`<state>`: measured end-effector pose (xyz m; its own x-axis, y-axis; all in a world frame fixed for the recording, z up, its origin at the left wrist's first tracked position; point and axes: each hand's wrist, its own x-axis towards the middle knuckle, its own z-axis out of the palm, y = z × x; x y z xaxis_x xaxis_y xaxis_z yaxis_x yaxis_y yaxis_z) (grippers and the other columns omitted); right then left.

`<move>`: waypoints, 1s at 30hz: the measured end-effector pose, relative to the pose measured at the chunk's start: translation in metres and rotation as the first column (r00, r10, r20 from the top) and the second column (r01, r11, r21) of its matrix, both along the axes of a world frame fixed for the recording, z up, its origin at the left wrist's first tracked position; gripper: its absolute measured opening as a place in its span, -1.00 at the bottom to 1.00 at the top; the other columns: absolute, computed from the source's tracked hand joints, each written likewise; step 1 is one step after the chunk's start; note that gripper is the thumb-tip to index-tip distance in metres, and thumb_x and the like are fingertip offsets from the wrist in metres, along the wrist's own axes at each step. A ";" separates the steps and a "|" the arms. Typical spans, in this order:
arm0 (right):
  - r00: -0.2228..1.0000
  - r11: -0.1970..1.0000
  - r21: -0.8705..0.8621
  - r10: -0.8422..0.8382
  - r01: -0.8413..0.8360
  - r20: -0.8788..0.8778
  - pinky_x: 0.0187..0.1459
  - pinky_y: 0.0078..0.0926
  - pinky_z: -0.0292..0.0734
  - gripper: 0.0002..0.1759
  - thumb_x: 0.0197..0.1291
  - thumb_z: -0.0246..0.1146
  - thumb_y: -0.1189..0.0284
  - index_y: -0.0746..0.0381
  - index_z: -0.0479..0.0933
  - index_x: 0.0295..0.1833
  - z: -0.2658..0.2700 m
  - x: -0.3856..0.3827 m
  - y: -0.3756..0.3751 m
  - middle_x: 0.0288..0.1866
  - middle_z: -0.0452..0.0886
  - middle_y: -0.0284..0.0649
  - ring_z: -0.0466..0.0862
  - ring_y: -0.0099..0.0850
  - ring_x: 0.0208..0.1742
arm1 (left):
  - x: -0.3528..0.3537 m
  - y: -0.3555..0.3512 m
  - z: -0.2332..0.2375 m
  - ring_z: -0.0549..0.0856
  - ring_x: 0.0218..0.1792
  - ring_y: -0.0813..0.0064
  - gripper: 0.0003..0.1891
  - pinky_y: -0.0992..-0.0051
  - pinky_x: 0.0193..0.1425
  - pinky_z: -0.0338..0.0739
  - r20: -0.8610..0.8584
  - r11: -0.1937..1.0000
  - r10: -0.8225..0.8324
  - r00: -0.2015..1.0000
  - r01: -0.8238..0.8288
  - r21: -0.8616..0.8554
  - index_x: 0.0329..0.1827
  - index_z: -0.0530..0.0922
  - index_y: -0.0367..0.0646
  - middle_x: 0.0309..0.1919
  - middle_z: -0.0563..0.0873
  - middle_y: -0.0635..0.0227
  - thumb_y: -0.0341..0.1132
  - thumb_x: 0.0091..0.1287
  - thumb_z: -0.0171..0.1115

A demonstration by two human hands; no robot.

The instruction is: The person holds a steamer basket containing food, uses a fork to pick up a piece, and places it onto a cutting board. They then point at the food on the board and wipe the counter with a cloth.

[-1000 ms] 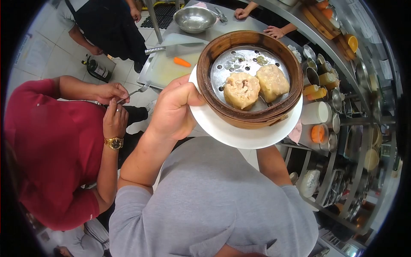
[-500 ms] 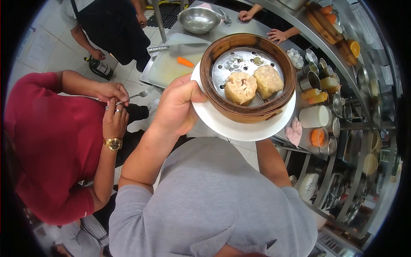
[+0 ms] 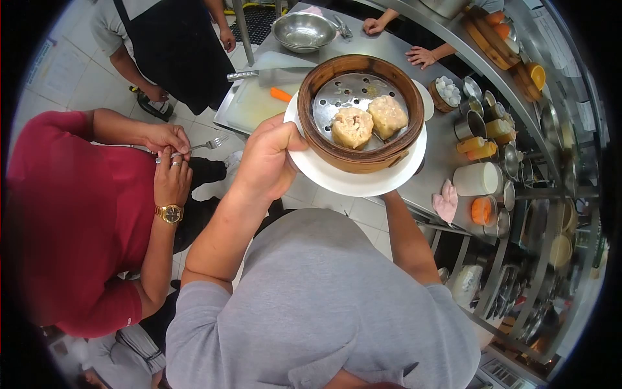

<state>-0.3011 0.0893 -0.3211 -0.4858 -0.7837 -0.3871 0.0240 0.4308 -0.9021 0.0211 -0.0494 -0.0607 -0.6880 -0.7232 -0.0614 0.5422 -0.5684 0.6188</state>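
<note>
My left hand (image 3: 267, 159) grips the left edge of a white plate (image 3: 363, 188), thumb over the rim and fingers underneath. On the plate stands a round bamboo steamer (image 3: 350, 163), without a lid. Inside it, two pale dumplings (image 3: 352, 128) sit side by side on a perforated metal disc (image 3: 340, 91). My right forearm (image 3: 411, 243) reaches up to the plate's lower right side. The plate hides the right hand's fingers, so their hold cannot be seen.
Behind the steamer, a steel table bears a cutting board (image 3: 249, 104), a knife (image 3: 285, 76), a carrot (image 3: 280, 94) and a metal bowl (image 3: 303, 31). Containers and bottles (image 3: 481, 150) line the right side below shelving. At left, a person in red (image 3: 84, 214) holds a fork (image 3: 210, 143).
The plate and steamer have shifted left and slightly up in the view, with my left hand still on the rim. More of my right forearm shows near the plate.
</note>
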 end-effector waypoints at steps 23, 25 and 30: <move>0.979 0.980 0.154 0.098 -0.126 0.179 -0.61 -0.52 0.54 -0.68 0.53 0.39 0.25 0.34 0.67 0.06 -0.012 -0.019 -0.005 -0.35 0.81 -0.09 0.76 -0.42 -0.57 | 0.097 -0.059 -0.225 0.87 0.23 0.02 -0.32 0.08 0.18 0.92 0.492 0.864 0.448 0.747 -0.503 -0.023 0.65 0.33 -0.29 0.40 0.69 -0.05 -0.60 0.39 0.03; 0.979 0.979 0.161 0.098 -0.127 0.179 -0.61 -0.52 0.53 -0.68 0.53 0.39 0.25 0.33 0.67 0.05 -0.012 -0.020 -0.006 -0.35 0.81 -0.09 0.76 -0.42 -0.57 | 0.104 -0.068 -0.244 0.85 0.25 0.01 -0.30 0.06 0.20 0.91 0.474 0.853 0.465 0.748 -0.522 -0.014 0.66 0.32 -0.27 0.42 0.67 -0.06 -0.61 0.39 0.03; 0.980 0.975 0.177 0.101 -0.132 0.172 -0.61 -0.52 0.53 -0.70 0.53 0.38 0.25 0.31 0.67 0.03 -0.012 -0.019 -0.006 -0.34 0.81 -0.10 0.76 -0.42 -0.56 | 0.104 -0.084 -0.262 0.83 0.30 -0.04 -0.28 0.01 0.25 0.91 0.426 0.827 0.504 0.752 -0.562 0.014 0.68 0.30 -0.24 0.48 0.62 -0.07 -0.65 0.37 0.02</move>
